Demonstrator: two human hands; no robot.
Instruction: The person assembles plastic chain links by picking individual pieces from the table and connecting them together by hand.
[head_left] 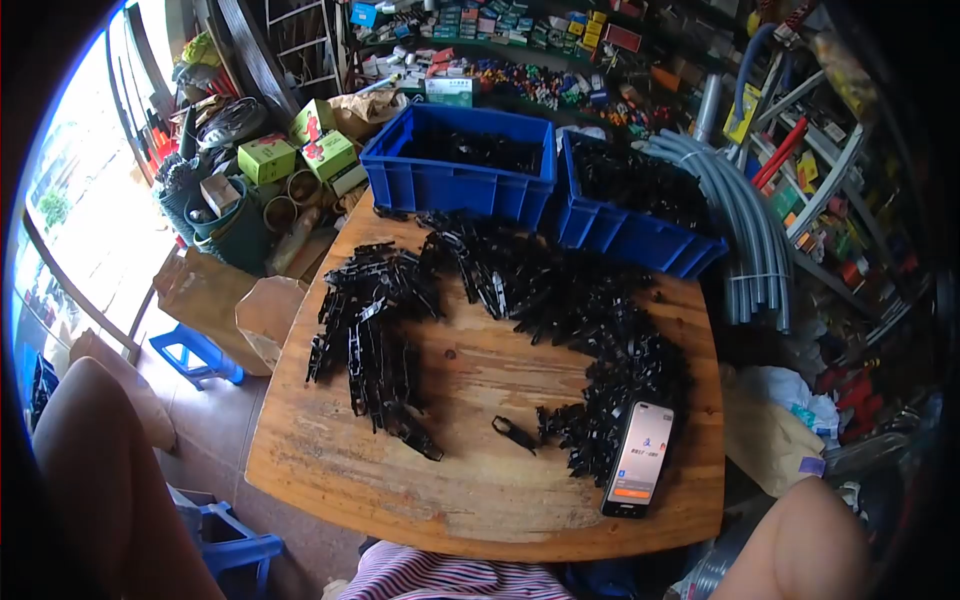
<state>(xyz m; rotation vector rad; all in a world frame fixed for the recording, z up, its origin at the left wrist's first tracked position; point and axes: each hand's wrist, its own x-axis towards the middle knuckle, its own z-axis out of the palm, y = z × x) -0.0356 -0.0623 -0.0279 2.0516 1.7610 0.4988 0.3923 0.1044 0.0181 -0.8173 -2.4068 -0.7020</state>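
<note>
Neither of my hands shows; a bare bent limb rises at the lower left and another at the lower right. Small black plastic parts lie heaped in a curve on the wooden table, with another bunch on the left. One black piece lies apart near the middle. A phone with a lit screen rests against the right end of the heap.
Two blue bins at the table's back hold black parts. Left are green boxes, a cardboard box and blue stools. Grey hoses hang at the right. Striped cloth shows below the table.
</note>
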